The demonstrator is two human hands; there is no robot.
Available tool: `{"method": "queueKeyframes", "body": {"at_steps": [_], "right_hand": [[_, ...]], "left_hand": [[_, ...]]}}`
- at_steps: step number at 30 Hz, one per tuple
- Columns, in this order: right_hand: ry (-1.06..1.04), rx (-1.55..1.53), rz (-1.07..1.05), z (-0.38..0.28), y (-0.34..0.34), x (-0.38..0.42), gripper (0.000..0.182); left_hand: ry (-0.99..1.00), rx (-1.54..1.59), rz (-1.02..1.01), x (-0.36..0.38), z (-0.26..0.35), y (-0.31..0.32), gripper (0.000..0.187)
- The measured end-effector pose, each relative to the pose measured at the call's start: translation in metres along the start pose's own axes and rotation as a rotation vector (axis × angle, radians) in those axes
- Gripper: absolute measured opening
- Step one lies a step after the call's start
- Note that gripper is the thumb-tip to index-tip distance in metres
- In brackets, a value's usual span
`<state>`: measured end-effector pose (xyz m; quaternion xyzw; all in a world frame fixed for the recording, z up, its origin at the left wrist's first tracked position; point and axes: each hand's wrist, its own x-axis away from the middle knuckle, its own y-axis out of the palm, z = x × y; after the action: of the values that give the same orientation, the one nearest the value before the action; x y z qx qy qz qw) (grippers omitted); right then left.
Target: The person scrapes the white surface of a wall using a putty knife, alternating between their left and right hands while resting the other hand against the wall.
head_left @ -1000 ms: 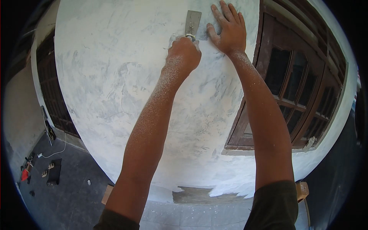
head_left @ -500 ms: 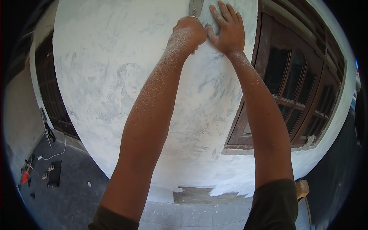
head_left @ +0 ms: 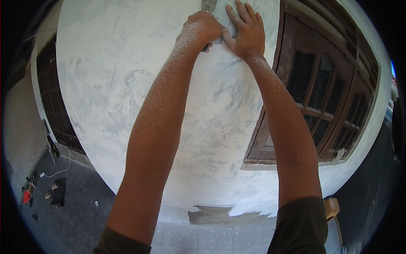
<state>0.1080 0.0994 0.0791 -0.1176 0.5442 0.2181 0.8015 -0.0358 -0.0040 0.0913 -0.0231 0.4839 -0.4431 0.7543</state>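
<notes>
My left hand point(head_left: 203, 28) is wrapped round the handle of a scraper, its knuckles close to the wall. The scraper's grey metal blade point(head_left: 209, 5) sticks up above the fist at the top edge of the view, and a dark bit of handle shows below the fingers. My right hand point(head_left: 248, 34) lies on the wall just to the right, fingers spread upward and thumb toward the fist. White dust coats the left wrist and forearm and the right fingers. The wall point(head_left: 139, 97) is whitish with grey smears.
A brown wooden window point(head_left: 317, 93) with glass panes stands right of my arms. At the left is a dark barred opening point(head_left: 59, 101). Sandals point(head_left: 54, 186), a red object point(head_left: 26, 196) and a white cable point(head_left: 63, 170) lie on the dark floor. Bare grey patch point(head_left: 220, 215) low on the wall.
Both hands appear slightly farther left and higher in the view, and the wall and window have shifted slightly left too. Less of the blade shows above my left fist.
</notes>
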Motion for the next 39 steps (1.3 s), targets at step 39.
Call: {"method": "queueKeyframes", "body": {"at_steps": [39], "right_hand": [[-0.001,0.038,-0.001,0.001,0.0,-0.001,0.069]], "left_hand": [[-0.007,-0.08,0.118,0.055,-0.081,0.075,0.046]]}}
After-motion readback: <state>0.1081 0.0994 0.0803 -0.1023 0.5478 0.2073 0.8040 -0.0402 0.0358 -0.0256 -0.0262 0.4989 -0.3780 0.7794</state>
